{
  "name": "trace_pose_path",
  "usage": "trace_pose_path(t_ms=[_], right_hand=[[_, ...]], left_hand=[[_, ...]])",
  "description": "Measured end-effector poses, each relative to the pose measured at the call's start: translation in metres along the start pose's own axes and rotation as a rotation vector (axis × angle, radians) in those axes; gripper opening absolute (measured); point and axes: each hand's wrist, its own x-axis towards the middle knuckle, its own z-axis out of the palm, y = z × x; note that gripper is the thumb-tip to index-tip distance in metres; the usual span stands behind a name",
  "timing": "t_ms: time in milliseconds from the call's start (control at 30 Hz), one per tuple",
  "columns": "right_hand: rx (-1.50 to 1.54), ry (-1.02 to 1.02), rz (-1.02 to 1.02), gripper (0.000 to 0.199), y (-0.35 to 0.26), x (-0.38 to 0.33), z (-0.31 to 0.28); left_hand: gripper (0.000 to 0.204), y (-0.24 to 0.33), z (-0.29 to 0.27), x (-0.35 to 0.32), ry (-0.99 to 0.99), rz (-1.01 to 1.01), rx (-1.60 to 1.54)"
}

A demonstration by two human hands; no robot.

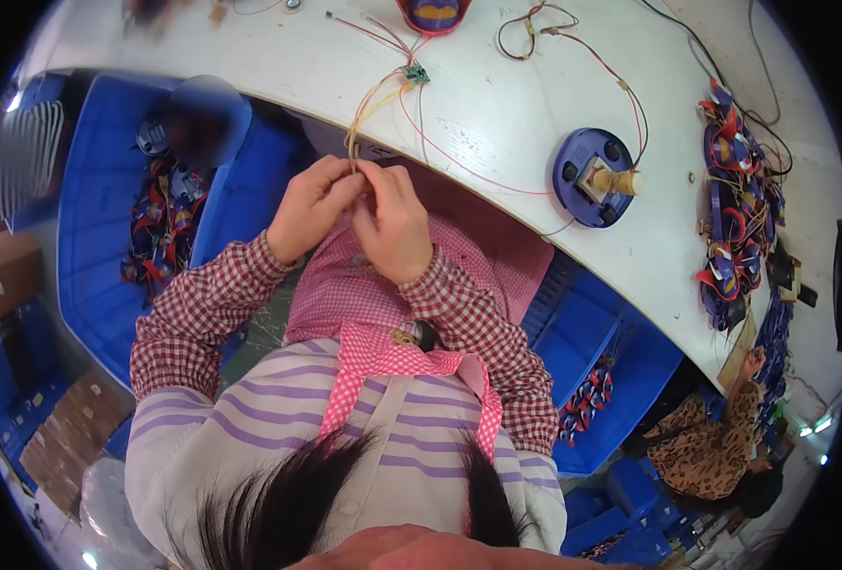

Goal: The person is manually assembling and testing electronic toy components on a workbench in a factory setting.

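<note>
My left hand [313, 206] and my right hand [392, 220] meet at the white table's [497, 104] near edge, fingertips pinched together on a bundle of thin yellow and red wires [375, 106]. The wires run up to a small green circuit board [415, 73] lying on the table. Both forearms wear red-checked sleeves. Red wires trail from the board toward a blue round housing [589, 178] with a tan spool on it, to the right of my hands.
A blue crate [98, 237] at my left holds several red-and-blue parts. Another blue crate [621, 380] sits lower right. A pile of red-and-blue parts [736, 209] lies at the table's right. A person in a spotted top [706, 446] sits beyond.
</note>
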Motion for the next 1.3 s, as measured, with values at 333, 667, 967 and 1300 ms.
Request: trace_pose_path(t_ms=[333, 667, 967, 1300], right_hand=[[0.283, 0.023, 0.131, 0.018, 0.010, 0.003, -0.010], [0.401, -0.092, 0.182, 0.029, 0.030, 0.005, -0.002], [0.841, -0.253, 0.548, 0.039, 0.083, 0.013, 0.036], [0.791, -0.308, 0.587, 0.047, 0.068, 0.001, 0.021]], left_hand=[[0.027, 0.008, -0.011, 0.003, -0.199, -0.301, -0.395], [0.024, 0.004, -0.009, 0.005, -0.176, -0.373, -0.600], [0.023, 0.033, -0.017, -0.001, -0.169, -0.293, 0.204], [0.032, 0.073, -0.021, 0.078, 0.068, 0.696, 0.762]])
